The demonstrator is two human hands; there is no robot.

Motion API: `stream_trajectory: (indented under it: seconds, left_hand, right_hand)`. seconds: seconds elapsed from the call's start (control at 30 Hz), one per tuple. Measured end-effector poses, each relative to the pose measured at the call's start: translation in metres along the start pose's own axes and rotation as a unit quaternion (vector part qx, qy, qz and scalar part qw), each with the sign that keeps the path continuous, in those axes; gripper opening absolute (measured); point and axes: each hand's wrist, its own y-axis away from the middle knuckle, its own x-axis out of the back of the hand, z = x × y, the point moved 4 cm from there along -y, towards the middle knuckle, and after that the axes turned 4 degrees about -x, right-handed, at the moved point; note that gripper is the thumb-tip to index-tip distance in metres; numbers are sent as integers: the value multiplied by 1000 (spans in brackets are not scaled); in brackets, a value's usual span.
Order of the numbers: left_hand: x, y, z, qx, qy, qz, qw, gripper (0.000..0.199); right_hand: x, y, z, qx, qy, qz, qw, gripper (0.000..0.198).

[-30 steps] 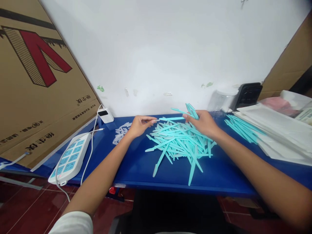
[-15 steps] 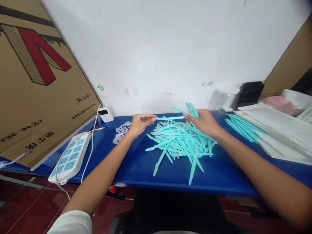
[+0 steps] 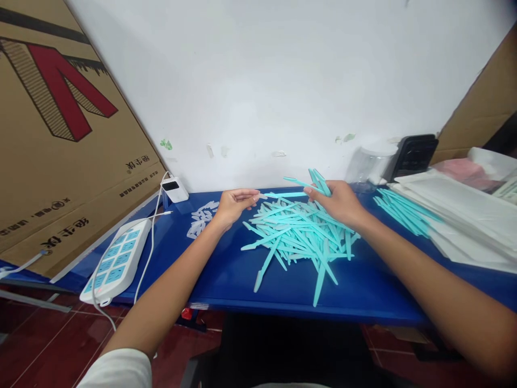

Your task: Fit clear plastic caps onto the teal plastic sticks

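My left hand (image 3: 237,205) pinches a small clear plastic blade cap (image 3: 262,196) between thumb and fingers. The cap meets, or nearly meets, the tip of a turquoise eyebrow razor (image 3: 287,194) that points left from my right hand (image 3: 336,201). Several more turquoise razors (image 3: 319,182) are bunched in that right hand, sticking up and to the left. Below both hands lies a loose heap of turquoise razors (image 3: 297,231), many with clear caps over their blades. Beside my left wrist is a small pile of loose clear caps (image 3: 200,221), partly hidden by the hand.
On the right, a row of turquoise razors (image 3: 404,213) lies against white sheets or bags (image 3: 464,215). A clear jar (image 3: 369,164) and a black holder (image 3: 416,156) stand behind. At left are a power strip (image 3: 117,261), a white device (image 3: 175,189), cables and a large carton (image 3: 60,161).
Both hands stay almost where they were. The cap shows slightly more beyond my left fingertips, which have shifted very slightly to the right.
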Motion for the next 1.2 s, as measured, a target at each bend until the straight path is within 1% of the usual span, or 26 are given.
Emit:
stream_trajectory:
  seconds: [0.1,0.27,0.4,0.57,0.67,0.8,0.83,0.9,0.97,1.03,1.07,1.13,1.17,1.2]
  left_hand:
    - [0,0,-2,6,4,8,1000,47]
    - [1,0,-5,22,13,17,1000,52]
    - [-4,2,-5,27,19,17,999,50]
    - [-14,8,-6,62,56,23,996,49]
    - [-16,10,-7,74,61,17,995,51]
    - [-21,13,-7,55,4,-19,998,48]
    - [-23,14,-7,44,-22,-33,998,47]
    - [-28,15,-6,3,-88,-70,994,42]
    - [-31,14,-3,-60,-163,-109,979,36]
    - [-25,11,3,-122,-239,-123,955,30]
    - [-17,8,6,-143,-283,-112,942,28]
    - [8,2,11,-155,-390,-59,906,23]
    - [23,-2,13,-144,-452,-26,880,20]
    - [39,-5,14,-123,-509,-6,852,19]
  right_hand:
    - [0,0,0,3,-5,2,1000,51]
    - [0,-1,1,10,0,5,1000,56]
    - [-5,3,-1,15,-14,4,1000,53]
    - [-14,11,-2,35,-40,7,999,50]
    - [-14,11,1,41,-37,14,998,48]
    - [-16,6,4,38,15,-27,999,49]
    - [-16,5,4,47,29,-34,998,48]
    - [-14,4,3,68,51,-24,996,44]
    - [-9,2,4,74,75,5,994,42]
    - [-3,0,7,64,97,31,993,41]
    - [0,-1,8,56,102,40,992,40]
    - [3,-4,11,46,103,43,993,40]
    - [3,-4,12,45,101,37,993,40]
    - [3,-4,11,47,100,31,993,41]
